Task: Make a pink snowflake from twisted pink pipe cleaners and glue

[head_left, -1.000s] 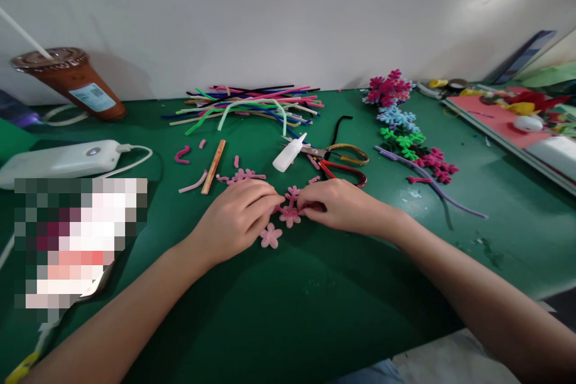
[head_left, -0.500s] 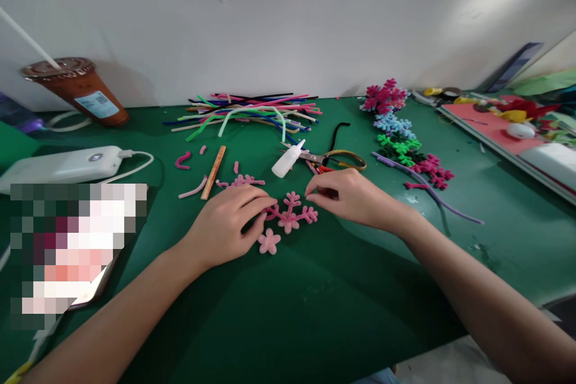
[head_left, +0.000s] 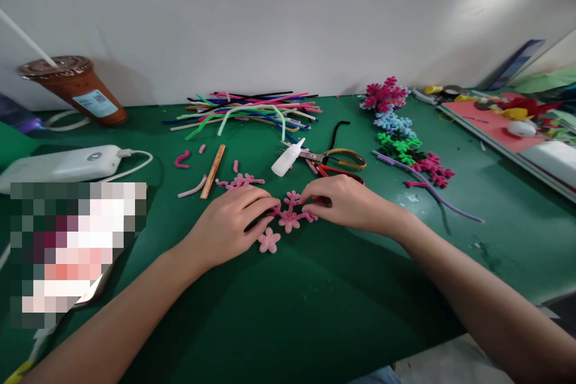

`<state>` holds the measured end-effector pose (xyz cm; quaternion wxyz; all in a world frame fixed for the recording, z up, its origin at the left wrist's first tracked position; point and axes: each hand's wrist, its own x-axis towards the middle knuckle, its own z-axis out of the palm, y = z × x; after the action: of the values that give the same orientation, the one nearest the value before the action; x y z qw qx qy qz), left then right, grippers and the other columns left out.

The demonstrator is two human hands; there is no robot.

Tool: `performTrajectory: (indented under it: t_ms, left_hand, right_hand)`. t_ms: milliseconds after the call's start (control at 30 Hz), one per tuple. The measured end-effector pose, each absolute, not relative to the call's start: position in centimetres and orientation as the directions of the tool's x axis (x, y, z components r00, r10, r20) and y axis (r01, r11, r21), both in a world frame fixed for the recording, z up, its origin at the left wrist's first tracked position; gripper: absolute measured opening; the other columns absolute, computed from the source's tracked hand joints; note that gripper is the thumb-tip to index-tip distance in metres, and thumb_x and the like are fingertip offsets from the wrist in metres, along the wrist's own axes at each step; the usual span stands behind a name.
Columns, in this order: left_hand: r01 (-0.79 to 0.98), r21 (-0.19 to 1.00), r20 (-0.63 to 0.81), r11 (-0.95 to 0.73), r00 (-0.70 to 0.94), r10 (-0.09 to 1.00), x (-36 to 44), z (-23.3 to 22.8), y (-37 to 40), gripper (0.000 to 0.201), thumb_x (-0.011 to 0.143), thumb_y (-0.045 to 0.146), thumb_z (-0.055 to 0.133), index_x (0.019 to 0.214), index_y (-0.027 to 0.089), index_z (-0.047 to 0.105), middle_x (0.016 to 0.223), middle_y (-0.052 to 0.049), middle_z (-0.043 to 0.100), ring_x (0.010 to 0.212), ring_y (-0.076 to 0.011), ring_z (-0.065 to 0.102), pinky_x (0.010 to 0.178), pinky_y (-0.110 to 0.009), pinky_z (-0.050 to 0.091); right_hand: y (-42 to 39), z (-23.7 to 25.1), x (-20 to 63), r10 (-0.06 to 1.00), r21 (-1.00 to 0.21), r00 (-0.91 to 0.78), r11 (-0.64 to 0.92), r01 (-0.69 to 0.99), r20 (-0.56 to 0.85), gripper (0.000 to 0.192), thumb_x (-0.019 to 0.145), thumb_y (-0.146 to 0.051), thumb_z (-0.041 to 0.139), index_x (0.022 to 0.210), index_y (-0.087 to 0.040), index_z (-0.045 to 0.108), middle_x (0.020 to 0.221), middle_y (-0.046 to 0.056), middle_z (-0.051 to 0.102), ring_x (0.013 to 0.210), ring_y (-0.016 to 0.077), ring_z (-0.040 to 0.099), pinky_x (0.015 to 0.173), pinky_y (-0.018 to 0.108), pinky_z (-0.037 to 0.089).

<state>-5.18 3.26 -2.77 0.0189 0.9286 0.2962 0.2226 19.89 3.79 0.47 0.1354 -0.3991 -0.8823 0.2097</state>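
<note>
On the green table lies a pink pipe-cleaner snowflake piece (head_left: 289, 221) with a flower-shaped centre and branches. My left hand (head_left: 236, 216) pinches its left branch between thumb and fingers. The thumb and fingers of my right hand (head_left: 339, 201) close around the right branch, partly covering it. A separate light pink pipe-cleaner flower (head_left: 269, 240) rests just below the snowflake. Behind my left hand is another pink branched piece (head_left: 243, 180). A white glue bottle (head_left: 287, 159) lies beyond my hands, against scissors (head_left: 333, 161) with orange handles.
A pile of coloured pipe cleaners (head_left: 247, 111) lies by the wall. Finished pipe-cleaner snowflakes (head_left: 396, 123) and a purple stem (head_left: 432, 189) are at right. A wooden stick (head_left: 213, 171), a power bank (head_left: 63, 165) and a drink cup (head_left: 85, 93) stand or lie at left.
My right hand has moved left and slightly down, from beside the snowflake onto its right branch. My left hand stays on the left branch.
</note>
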Motion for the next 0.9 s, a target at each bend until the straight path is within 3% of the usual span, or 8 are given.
performTrajectory:
  t_ms: [433,767,900]
  left_hand:
    - [0.484,0.161,0.440,-0.860,0.745,0.501,-5.0,-2.5,3.2,0.020,0.087,0.015,0.055,0.105,0.016,0.065,0.104,-0.009,0.065,0.100,-0.0209,0.059,0.090,-0.039,0.051]
    - [0.432,0.092,0.406,-0.897,0.806,0.430,-4.8,-2.5,3.0,0.027,0.090,0.009,0.047,0.109,0.014,0.065,0.113,-0.009,0.066,0.110,-0.0230,0.057,0.094,-0.040,0.051]
    - [0.436,0.096,0.402,-0.895,0.806,0.435,-4.8,-2.5,3.0,0.026,0.091,0.009,0.045,0.106,0.012,0.066,0.108,-0.010,0.067,0.102,-0.0223,0.060,0.087,-0.038,0.054]
  right_hand:
    - [3.9,0.6,20.1,0.768,-0.480,-0.633,0.593,0.647,0.094,0.014,0.086,-0.016,0.054,0.091,-0.017,0.067,0.084,0.002,0.068,0.075,0.0122,0.059,0.067,0.023,0.042]
    - [3.2,-0.4,18.9,0.673,-0.456,-0.728,0.693,0.558,0.131,0.019,0.090,-0.019,0.053,0.102,-0.018,0.067,0.092,0.004,0.062,0.082,0.0131,0.059,0.071,0.024,0.044]
    - [3.4,-0.6,18.9,0.667,-0.457,-0.733,0.698,0.551,0.136,0.020,0.090,-0.018,0.052,0.103,-0.018,0.067,0.092,0.005,0.063,0.084,0.0139,0.060,0.073,0.025,0.045]
